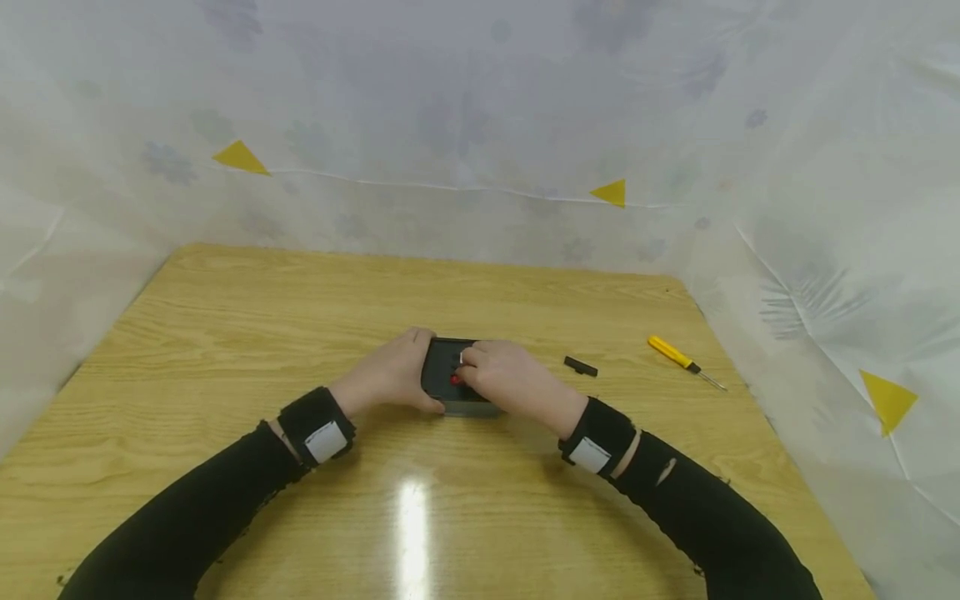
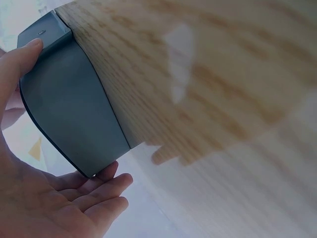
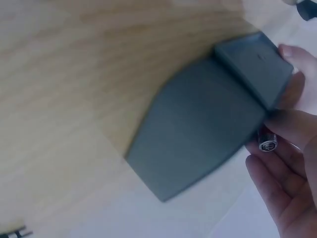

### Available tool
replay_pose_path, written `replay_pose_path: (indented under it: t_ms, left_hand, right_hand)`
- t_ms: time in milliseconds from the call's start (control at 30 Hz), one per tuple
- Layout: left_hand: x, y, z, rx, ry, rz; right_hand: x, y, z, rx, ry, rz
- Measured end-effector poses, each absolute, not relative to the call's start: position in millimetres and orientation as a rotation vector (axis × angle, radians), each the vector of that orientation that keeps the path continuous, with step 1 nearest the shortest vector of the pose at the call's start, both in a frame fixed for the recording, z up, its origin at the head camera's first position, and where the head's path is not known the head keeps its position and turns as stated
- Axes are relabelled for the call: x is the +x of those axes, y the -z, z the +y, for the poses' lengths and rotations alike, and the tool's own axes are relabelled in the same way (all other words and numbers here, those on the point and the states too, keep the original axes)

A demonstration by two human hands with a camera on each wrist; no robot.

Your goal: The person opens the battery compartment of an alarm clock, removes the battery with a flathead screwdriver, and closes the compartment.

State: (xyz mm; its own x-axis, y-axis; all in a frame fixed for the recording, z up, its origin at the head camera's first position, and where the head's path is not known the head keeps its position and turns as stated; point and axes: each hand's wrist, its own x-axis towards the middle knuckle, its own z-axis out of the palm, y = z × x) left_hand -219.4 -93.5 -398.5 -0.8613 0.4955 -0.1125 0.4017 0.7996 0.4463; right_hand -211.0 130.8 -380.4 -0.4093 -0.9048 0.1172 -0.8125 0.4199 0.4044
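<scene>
A dark grey plastic casing [image 1: 441, 367] with a wedge-shaped side rests on the table in front of me. My left hand [image 1: 397, 372] grips its left end, thumb at the near side and fingers round the far side. Over the right part of the casing, my right hand [image 1: 510, 375] pinches a small cylinder like a battery [image 3: 268, 143], its round metal end showing below the fingers. A small red part [image 1: 455, 379] shows beside the right fingertips, inside the casing's recessed top. The right hand hides the rest of that recess.
To the right of the casing lies a short black strip-shaped piece [image 1: 581, 367]. Farther right, near the table edge, is a screwdriver [image 1: 673, 353] with a yellow handle. White patterned sheeting [image 1: 450, 108] hangs behind the wooden table [image 1: 315, 292] and along its sides.
</scene>
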Motion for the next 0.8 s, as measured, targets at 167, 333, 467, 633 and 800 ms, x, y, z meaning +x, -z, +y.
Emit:
replay_pose_path:
  t_ms: [167, 333, 467, 633, 800]
  left_hand:
    - [-219.6, 398.9, -94.0, 0.712, -0.623, 2.771]
    - [-219.2, 398.6, -93.7, 0.691, -0.607, 2.782]
    - [-218.7, 398.6, -93.1, 0.675, -0.594, 2.786]
    - [-217.6, 398.8, -93.0, 0.675, -0.586, 2.793]
    - [-216.1, 398.0, -92.7, 0.677, -0.589, 2.794]
  right_hand:
    - [-214.7, 368.9, 136.2, 1.449, 0.357, -2.336]
    - [-223.2, 358.1, 147.1, 1.415, 0.247, -2.313]
    - [-233.0, 350.7, 159.6, 1.336, 0.144, -2.300]
    - [-247.6, 340.0, 181.3, 1.176, 0.083, -2.365]
    - [-263.4, 337.9, 206.3, 1.073, 0.013, -2.464]
